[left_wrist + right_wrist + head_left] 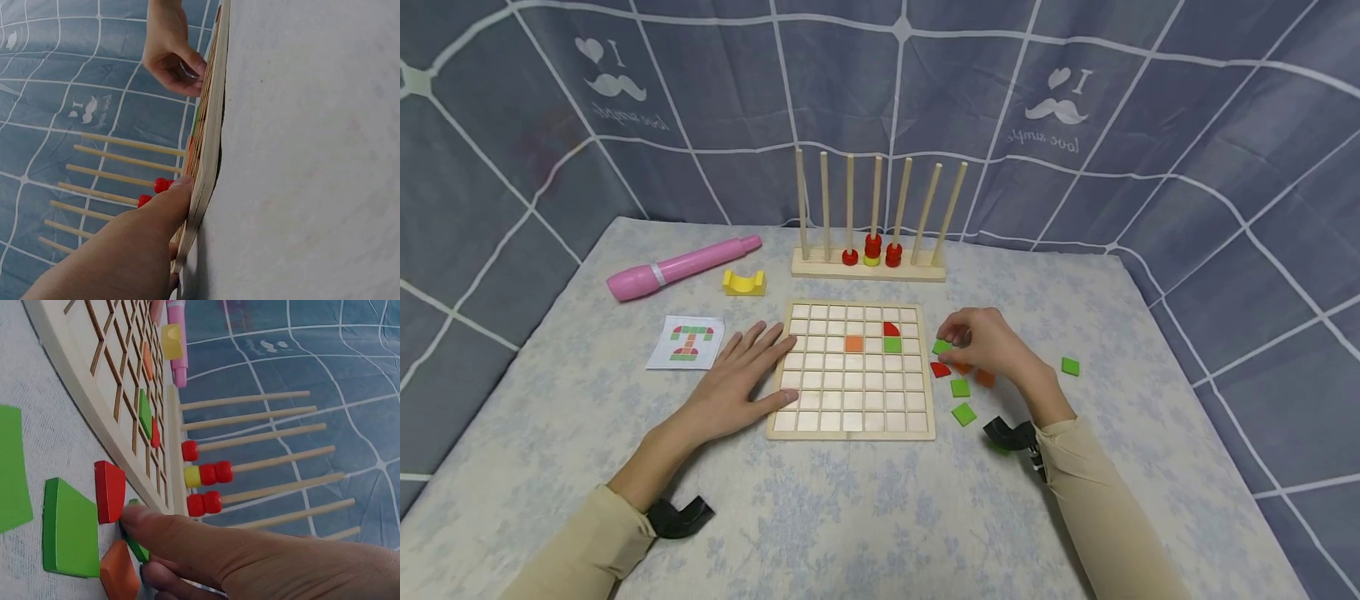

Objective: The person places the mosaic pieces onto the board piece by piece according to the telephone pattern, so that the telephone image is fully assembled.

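- Where the grid board [852, 402] is taken as the clock's centre, a pink cylinder [692, 264], one, with a silver band, lies at 10 o'clock.
- White card [662, 357], one, at 9 o'clock, printed with a T-like pattern in red, green and orange.
- Left hand [733, 383], at 9 o'clock: fingers straight and spread, a fingertip and the thumb touching the board's left edge.
- Yellow block [745, 287], one, hollowed along its top, at 10 o'clock.
- Peg stand [816, 267], one, at 12 o'clock, with seven pegs [824, 200]. Red beads [850, 258], five: one on the third peg from the left, two each on the fourth and fifth. Yellow bead [871, 262], one, lowest on the fourth.
- Tiles set on the board, three: orange square [854, 343] towards 12 o'clock; green square [892, 345] at 2, red quarter-round [891, 329] adjoining its upper side.
- Loose tiles near the right edge: red tile [940, 369], one, at 3 o'clock; orange tiles [985, 378], two, at 3, partly hidden; green tiles [960, 388], two, between 3 and 4.
- Right hand [988, 343], at 3 o'clock: thumb and fingers curled, pinching one small green piece [135, 534], tilted.
- Outlying green tile [1071, 367], one, farther out at 3 o'clock.
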### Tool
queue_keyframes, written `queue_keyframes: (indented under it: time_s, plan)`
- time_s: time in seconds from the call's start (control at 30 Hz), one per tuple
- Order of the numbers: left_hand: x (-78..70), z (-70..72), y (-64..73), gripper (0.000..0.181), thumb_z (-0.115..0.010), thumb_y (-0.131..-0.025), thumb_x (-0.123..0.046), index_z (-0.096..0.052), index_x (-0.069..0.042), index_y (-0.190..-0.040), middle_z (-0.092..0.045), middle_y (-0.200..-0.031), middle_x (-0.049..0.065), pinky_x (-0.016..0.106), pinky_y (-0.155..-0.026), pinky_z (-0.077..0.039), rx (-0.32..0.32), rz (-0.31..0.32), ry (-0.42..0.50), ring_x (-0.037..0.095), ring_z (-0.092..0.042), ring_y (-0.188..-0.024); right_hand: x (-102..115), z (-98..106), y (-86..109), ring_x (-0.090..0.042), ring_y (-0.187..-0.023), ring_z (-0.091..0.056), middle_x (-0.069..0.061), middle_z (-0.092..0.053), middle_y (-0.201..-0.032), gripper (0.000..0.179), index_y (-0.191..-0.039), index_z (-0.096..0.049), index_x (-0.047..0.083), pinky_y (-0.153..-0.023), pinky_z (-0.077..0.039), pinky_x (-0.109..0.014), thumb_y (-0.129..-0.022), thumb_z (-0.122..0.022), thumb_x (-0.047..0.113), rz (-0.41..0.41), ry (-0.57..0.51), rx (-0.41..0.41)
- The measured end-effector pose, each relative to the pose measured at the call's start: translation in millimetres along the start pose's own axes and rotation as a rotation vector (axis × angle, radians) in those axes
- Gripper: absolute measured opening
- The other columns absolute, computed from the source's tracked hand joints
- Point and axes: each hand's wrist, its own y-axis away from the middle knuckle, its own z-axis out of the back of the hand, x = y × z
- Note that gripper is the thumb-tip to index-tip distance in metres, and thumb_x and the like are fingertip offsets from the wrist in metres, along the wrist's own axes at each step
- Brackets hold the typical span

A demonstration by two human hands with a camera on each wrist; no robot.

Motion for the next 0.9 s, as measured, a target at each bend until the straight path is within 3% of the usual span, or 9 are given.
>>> queue_keyframes:
  time_s: [0.3,0.57,0.9]
  plan:
    - [1.1,-1.0,-1.9,0.082,-0.070,-0.099,-0.047,-0.036,-0.014,-0.165,-0.028,-0.173,0.015,0.062,-0.131,-0.010,0.033,0.008,-0.005,0.041,-0.015,-0.163,4,-5,-8.4,-0.018,-0.086,-0.067,-0.004,-0.073,-0.096,0.019,-0.105,-0.078,0.009,-0.080,-0.058,-0.038,-0.088,-0.085,0.013,0.055,-0.019,-0.055]
    - [0.2,0.9,-0.6,0.082,-0.070,-0.099,-0.047,-0.037,-0.013,-0.165,-0.029,-0.173,0.016,0.062,-0.131,-0.009,0.028,0.008,0.000,0.042,-0.015,-0.162,36,-16,-40.9,-0.022,-0.089,-0.069,-0.008,-0.074,-0.098,0.022,-0.107,-0.078,0.006,-0.081,-0.060,-0.038,-0.088,-0.087,0.013,0.131,-0.042,-0.097]
    - [1.0,-0.3,-1.1,0.083,-0.071,-0.098,-0.049,-0.037,-0.014,-0.165,-0.027,-0.174,0.015,0.061,-0.131,-0.008,0.034,0.026,-0.007,0.041,-0.014,-0.163,62,-32,-69.5,-0.020,-0.094,-0.069,-0.005,-0.075,-0.103,0.022,-0.109,-0.078,0.007,-0.086,-0.059,-0.033,-0.090,-0.086,0.014,0.153,-0.058,-0.031]
